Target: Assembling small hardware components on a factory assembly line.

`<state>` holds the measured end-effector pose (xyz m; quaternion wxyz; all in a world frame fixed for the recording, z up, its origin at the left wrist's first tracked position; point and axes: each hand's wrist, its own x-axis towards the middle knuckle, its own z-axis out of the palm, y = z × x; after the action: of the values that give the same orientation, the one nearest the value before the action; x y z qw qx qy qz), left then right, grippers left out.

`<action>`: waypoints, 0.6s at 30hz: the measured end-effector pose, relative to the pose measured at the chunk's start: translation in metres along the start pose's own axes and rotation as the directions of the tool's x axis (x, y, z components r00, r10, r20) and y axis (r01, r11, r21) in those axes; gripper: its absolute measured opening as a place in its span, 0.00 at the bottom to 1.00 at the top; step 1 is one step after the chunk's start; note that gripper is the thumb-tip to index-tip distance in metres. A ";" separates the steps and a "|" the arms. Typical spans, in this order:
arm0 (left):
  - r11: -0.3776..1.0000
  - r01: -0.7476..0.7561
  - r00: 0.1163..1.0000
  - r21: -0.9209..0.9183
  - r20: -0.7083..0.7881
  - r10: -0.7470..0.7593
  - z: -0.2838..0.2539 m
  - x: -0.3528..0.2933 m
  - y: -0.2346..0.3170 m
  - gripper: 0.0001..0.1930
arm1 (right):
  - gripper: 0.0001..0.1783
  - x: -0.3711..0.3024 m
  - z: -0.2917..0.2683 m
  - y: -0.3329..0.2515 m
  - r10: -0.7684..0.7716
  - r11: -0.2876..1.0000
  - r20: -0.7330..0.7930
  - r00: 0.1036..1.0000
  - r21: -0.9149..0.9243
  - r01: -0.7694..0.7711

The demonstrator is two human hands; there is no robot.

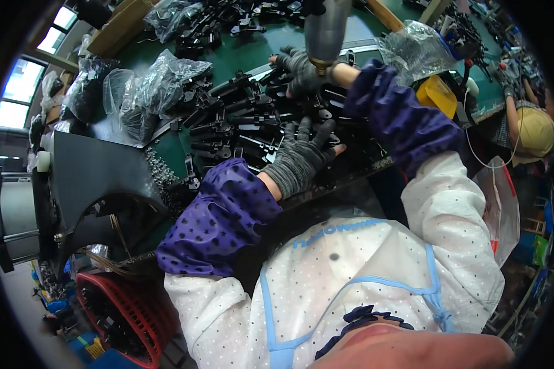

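My left hand (pixel 298 157), in a grey knit glove with bare fingertips, lies over a pile of black metal hinge-like parts (pixel 243 106) on the green bench (pixel 236 50). Its fingers are spread, and I see nothing held in them. Farther forward, my right hand (pixel 301 71) stretches across the far side of the pile, fingers apart and pointing left. A grey cylindrical tool (pixel 326 31) with a brass-coloured tip hangs in front of part of that hand and its wrist. What lies directly under both palms is hidden.
Clear plastic bags (pixel 144 92) stand left of the pile; another bag (pixel 415 49) and a yellow container (pixel 437 96) are at right. Small metal pieces (pixel 160 169) lie beside a dark machine panel (pixel 98 175). A red basket (pixel 157 313) stands lower left. Another person (pixel 532 132) works far right.
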<state>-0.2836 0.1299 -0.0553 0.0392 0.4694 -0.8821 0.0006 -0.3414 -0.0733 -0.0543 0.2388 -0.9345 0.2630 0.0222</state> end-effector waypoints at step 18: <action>0.985 -0.090 0.996 -0.149 0.009 0.092 0.002 0.009 -0.007 0.28 | 0.53 0.017 0.001 -0.001 0.220 0.975 -0.210 0.953 0.008 -0.223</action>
<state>-0.2831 0.1191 -0.0569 0.0670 0.4244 -0.9005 -0.0669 -0.3260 -0.0803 -0.0570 0.1986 -0.8981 0.3895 -0.0476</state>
